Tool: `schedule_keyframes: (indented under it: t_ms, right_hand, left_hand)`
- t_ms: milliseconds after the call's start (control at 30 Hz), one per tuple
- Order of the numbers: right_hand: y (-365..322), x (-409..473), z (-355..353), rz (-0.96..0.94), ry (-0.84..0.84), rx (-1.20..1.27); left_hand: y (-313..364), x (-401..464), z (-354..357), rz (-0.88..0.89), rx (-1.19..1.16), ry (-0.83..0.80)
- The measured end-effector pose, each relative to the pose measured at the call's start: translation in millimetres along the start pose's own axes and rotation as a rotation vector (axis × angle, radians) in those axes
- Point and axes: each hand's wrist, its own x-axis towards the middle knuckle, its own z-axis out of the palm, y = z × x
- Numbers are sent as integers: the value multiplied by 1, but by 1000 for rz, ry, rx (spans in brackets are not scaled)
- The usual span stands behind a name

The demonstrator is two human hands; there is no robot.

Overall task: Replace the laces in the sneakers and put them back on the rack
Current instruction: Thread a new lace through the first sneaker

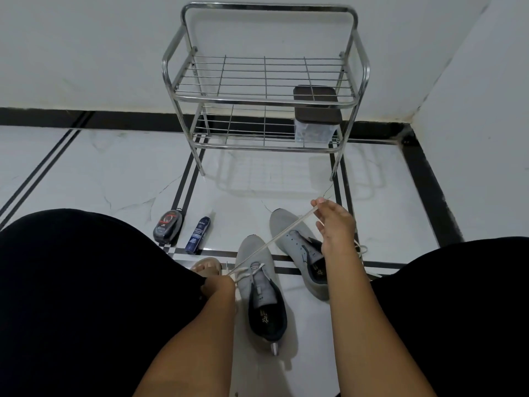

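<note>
Stretching lace taut, both hands apart.

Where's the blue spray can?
The spray can lies on the floor, left of the sneakers, right beside the shoe polish and in front of the rack.

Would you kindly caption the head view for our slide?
Right hand pulls a white lace taut from the near grey sneaker; steel rack waits.

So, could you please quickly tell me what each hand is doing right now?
Left hand: grips the flat white lace beside the nearer grey fabric sneaker.
Right hand: pinches the same lace, stretched taut.
</note>
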Motion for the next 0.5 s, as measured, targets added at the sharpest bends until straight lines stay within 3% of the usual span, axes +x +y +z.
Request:
schedule_keyframes:
  t_ms: [67,133,200,233,333,500]
  right_hand:
    - [0,0,3,-56,-34,-130]
    - [5,-1,10,-82,-108,-244]
    - [12,-5,18,-84,-204,-346]
    - [16,-6,22,-87,-247,-409]
    - [23,-10,26,-105,-319,-527]
    - [25,-6,22,-165,-299,-582]
  left_hand:
    - [14,-5,2,57,53,113]
    - [35,-19,5,363,129,163]
    - [58,-38,10,747,31,-50]
    - [67,-49,11,830,-11,-200]
    - [82,-63,11,856,-82,-537]
    - [69,-51,8,846,-108,-588]
